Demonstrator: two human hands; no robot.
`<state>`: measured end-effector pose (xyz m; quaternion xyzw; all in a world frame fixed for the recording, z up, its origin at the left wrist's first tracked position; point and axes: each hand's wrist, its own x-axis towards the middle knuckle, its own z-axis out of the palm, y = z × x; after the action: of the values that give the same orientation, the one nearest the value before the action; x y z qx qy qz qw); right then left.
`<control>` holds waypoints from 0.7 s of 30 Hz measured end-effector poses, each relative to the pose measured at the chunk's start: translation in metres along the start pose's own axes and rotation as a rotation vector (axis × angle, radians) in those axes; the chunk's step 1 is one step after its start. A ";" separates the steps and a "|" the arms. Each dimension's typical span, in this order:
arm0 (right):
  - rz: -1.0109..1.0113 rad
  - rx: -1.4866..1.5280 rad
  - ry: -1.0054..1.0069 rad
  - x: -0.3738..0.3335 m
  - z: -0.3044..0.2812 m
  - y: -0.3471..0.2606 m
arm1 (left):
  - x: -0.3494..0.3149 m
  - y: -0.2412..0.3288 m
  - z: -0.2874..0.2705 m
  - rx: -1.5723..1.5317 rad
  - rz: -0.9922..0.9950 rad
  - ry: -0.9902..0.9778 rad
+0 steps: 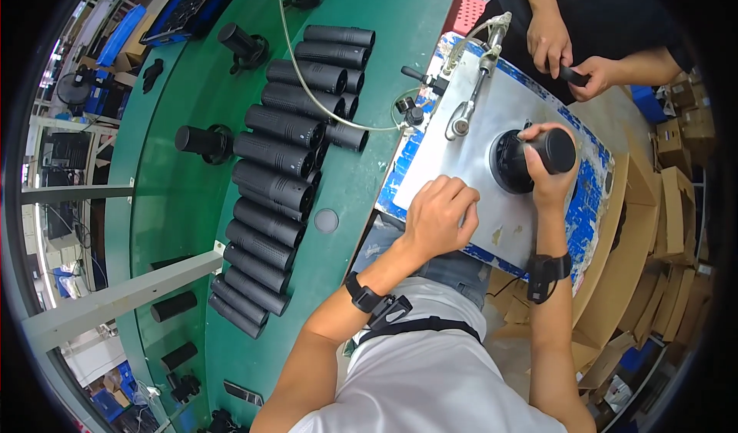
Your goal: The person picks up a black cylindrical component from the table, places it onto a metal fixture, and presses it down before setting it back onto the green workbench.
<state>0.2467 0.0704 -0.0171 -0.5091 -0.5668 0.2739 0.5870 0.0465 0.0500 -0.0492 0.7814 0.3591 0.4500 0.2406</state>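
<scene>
The person's right hand is gripping a black cylinder; its fingers and thumb are closing around the side, leaving the blunt round end facing the camera. Just left of this grip, a wider round black base is sitting under the cylinder, and it is resting on a metal plate that is spreading out left of the grip. A board with chipped blue paint is showing past the plate's edge, just right of the grip.

The left hand is hovering or resting near the plate's lower edge, to the left of and below the grip; its fingers are curling inward and hiding the palm, so whether it is holding anything cannot be told. Black wrist devices are circling both wrists.

Above and left of the grip, a metal rod mechanism is standing on the plate, and a clear hose is curving away farther left. Well left of the grip, black ribbed tubes are lying side by side on a green table, and a grey disc is lying beside them. Beyond the tubes, 3 black fixtures are standing apart from each other. Above the grip, a co-worker's 2 hands are holding a small black piece. Far right of the grip, cardboard boxes are crowding together.
</scene>
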 end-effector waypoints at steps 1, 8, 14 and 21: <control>-0.041 0.017 0.021 -0.001 0.001 0.003 | 0.001 0.000 -0.001 -0.039 -0.016 -0.009; -0.118 -0.074 0.124 -0.001 0.001 0.008 | 0.111 -0.045 -0.043 -0.017 0.014 0.174; -0.110 -0.024 0.136 -0.002 0.006 0.008 | 0.178 -0.162 -0.009 0.596 -0.381 -0.693; -0.118 -0.026 0.167 -0.002 0.007 0.005 | 0.175 -0.170 -0.003 0.529 -0.432 -0.730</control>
<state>0.2406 0.0725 -0.0236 -0.5033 -0.5482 0.1881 0.6409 0.0446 0.2923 -0.0737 0.8299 0.5071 -0.0195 0.2318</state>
